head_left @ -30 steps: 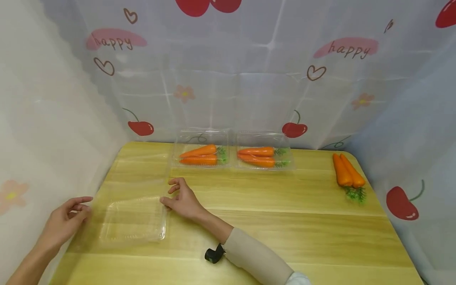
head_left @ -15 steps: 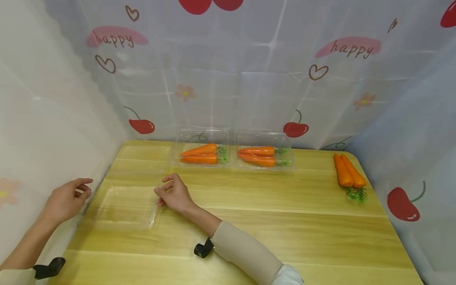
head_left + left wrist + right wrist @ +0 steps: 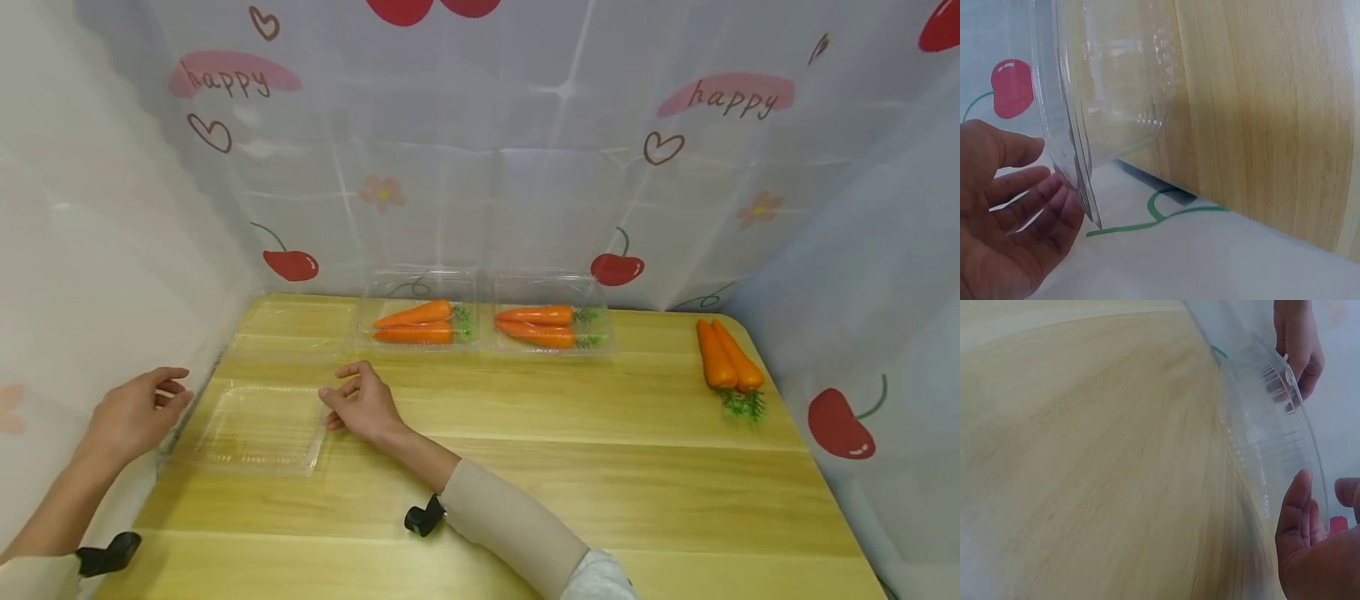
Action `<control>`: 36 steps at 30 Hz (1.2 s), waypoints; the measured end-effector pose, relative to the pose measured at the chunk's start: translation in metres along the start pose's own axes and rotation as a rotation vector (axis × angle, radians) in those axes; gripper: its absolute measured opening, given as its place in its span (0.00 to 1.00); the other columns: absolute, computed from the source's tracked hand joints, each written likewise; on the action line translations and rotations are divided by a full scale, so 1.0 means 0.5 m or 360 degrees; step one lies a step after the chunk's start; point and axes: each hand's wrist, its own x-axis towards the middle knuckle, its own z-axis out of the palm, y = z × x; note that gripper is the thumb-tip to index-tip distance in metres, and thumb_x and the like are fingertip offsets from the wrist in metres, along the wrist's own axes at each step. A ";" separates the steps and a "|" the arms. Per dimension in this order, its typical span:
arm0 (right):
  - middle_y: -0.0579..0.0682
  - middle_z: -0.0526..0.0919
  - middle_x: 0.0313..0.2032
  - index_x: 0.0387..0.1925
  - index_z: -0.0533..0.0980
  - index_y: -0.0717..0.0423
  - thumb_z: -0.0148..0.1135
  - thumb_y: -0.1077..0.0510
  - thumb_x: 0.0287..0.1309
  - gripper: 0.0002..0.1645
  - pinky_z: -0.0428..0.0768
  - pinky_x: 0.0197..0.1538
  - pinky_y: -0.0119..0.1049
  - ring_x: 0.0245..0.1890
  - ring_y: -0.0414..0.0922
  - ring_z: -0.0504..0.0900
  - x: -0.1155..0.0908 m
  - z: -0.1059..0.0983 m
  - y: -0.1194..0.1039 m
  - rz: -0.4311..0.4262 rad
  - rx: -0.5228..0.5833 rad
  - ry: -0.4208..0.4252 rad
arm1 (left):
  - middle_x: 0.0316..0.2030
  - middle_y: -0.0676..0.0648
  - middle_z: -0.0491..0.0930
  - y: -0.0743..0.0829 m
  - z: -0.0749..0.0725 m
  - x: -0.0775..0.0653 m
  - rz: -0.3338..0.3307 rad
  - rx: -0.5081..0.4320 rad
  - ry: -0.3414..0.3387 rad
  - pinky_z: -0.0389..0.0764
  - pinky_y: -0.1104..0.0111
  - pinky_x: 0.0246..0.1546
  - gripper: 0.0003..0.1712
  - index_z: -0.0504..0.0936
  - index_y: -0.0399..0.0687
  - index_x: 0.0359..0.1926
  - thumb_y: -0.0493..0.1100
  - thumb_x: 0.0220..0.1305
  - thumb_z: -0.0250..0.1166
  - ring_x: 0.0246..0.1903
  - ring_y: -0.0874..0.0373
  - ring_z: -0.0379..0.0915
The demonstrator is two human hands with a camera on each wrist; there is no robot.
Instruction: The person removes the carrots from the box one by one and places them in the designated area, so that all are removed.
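Observation:
A clear plastic clamshell box [image 3: 258,425] lies low over the left part of the table, its lid [image 3: 296,327] folded back toward the curtain. At its left edge, my left hand [image 3: 138,417] holds the rim, thumb on one side and curled fingers on the other, as the left wrist view shows. My right hand [image 3: 366,407] holds the opposite edge, the rim [image 3: 1310,428] passing between thumb and fingers. Inside the box only the wood grain shows through.
Two similar boxes stand at the back edge, a pair of carrots [image 3: 414,333] in the left one and another pair of carrots [image 3: 536,335] in the right one. Two loose carrots [image 3: 726,358] lie at the far right. A printed curtain [image 3: 480,167] encloses the wooden table [image 3: 570,467].
Both hands have moved the box down and a little toward the back left, and it looks smaller now. Over the last half second it has barely moved.

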 end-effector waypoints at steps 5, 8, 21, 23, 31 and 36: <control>0.50 0.81 0.42 0.69 0.69 0.60 0.67 0.49 0.76 0.31 0.93 0.44 0.51 0.31 0.52 0.92 -0.014 -0.040 -0.001 -0.0054 -0.0027 -0.0012 | 0.60 0.21 0.77 0.045 0.015 -0.018 0.0038 0.0049 0.0108 0.78 0.35 0.40 0.29 0.73 0.29 0.70 0.47 0.80 0.61 0.54 0.21 0.74; 0.49 0.82 0.40 0.68 0.71 0.61 0.66 0.51 0.76 0.28 0.93 0.44 0.49 0.30 0.46 0.90 -0.024 -0.088 -0.007 -0.0084 0.0000 0.0027 | 0.62 0.22 0.75 0.087 0.027 -0.020 0.0104 0.0050 0.0164 0.75 0.32 0.43 0.28 0.75 0.33 0.71 0.47 0.80 0.62 0.55 0.21 0.69; 0.60 0.85 0.46 0.64 0.74 0.68 0.64 0.57 0.77 0.23 0.92 0.47 0.38 0.38 0.44 0.89 -0.102 -0.326 0.006 -0.0094 0.0195 0.0349 | 0.47 0.46 0.88 0.286 0.080 -0.003 0.0432 -0.0305 0.0194 0.81 0.76 0.36 0.20 0.83 0.48 0.66 0.46 0.78 0.67 0.42 0.61 0.82; 0.60 0.86 0.47 0.62 0.75 0.66 0.64 0.56 0.78 0.22 0.92 0.49 0.37 0.40 0.44 0.89 -0.110 -0.351 0.006 -0.0051 0.0203 0.0375 | 0.45 0.49 0.88 0.310 0.085 -0.007 0.0431 -0.0410 0.0158 0.81 0.78 0.37 0.19 0.83 0.52 0.65 0.47 0.78 0.67 0.41 0.70 0.79; 0.60 0.87 0.54 0.68 0.71 0.70 0.59 0.59 0.80 0.24 0.90 0.54 0.36 0.47 0.44 0.90 -0.108 -0.397 -0.005 0.0123 0.0510 0.0391 | 0.54 0.39 0.84 0.361 0.100 0.030 0.0278 -0.0969 -0.0077 0.89 0.74 0.45 0.24 0.77 0.47 0.71 0.49 0.81 0.63 0.43 0.73 0.83; 0.65 0.81 0.64 0.72 0.68 0.70 0.57 0.61 0.81 0.26 0.88 0.63 0.37 0.64 0.54 0.85 -0.088 -0.392 0.001 0.0179 0.0805 0.0461 | 0.60 0.30 0.80 0.370 0.117 0.074 0.0165 -0.1150 -0.0203 0.92 0.66 0.47 0.27 0.73 0.41 0.73 0.50 0.82 0.62 0.43 0.69 0.86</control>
